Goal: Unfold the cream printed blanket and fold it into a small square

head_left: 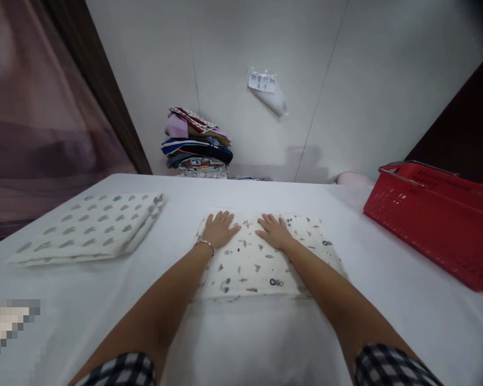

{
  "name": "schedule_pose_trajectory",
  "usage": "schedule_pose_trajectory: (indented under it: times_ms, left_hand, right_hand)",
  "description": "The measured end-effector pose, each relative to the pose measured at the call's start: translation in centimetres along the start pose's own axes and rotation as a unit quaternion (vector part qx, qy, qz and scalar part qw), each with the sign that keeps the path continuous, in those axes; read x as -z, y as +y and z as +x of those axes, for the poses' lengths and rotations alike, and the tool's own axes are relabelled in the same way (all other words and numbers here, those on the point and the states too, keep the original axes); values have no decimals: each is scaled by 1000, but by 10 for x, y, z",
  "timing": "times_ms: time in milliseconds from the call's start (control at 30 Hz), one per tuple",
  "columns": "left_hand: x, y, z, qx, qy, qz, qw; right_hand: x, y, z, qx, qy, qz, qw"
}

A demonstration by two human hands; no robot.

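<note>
the person's left hand [219, 230] and right hand [276, 231] lie flat near the far edge of the small-print cloth [251, 268], fingers spread apart and gripping nothing. it rests folded on the white table [265, 195], between a folded grey-patterned cloth [99, 225] and a red basket [430, 225].

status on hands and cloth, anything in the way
Left hand, right hand: palm-down on folded patterned cloth. Cloth lying flat. Nothing blocking it; red basket off to the right.

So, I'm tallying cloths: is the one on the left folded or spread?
Folded: the left cloth shows stacked layers along its right edge.
</note>
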State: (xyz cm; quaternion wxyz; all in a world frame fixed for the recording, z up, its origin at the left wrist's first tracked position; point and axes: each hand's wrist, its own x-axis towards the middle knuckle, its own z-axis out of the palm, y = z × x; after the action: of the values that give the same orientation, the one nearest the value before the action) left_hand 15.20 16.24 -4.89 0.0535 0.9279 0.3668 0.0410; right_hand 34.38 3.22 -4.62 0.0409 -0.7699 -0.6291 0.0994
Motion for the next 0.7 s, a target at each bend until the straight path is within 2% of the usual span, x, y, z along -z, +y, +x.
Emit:
schedule_pose_trajectory:
  times_ms: [133, 233, 333, 400, 467, 600, 700]
  left_hand:
    - [-8, -8, 4, -2, 5, 0, 1000]
    - [-10, -10, 5, -7, 8, 7, 1000]
    - [-11, -10, 7, -12, 12, 7, 1000]
    - [-12, -11, 8, -15, 14, 3, 1000]
    - [-13, -12, 8, -16, 12, -5, 1000]
    - [-11, -8, 4, -12, 1, -29, 999]
    - [-1, -2, 1, -12, -16, -54, 998]
  right_hand:
    - [-1, 3, 0, 7, -10, 23, 1000]
    - [7, 21, -14, -5, 11, 16, 1000]
    - [13, 53, -37, -109, 67, -47, 991]
    - [12, 75, -51, -196, 64, -56, 977]
    - [8, 90, -60, -247, 40, -38, 968]
    - [2, 100, -63, -260, 28, -34, 965]
    - [4, 100, -62, -260, 28, -45, 964]
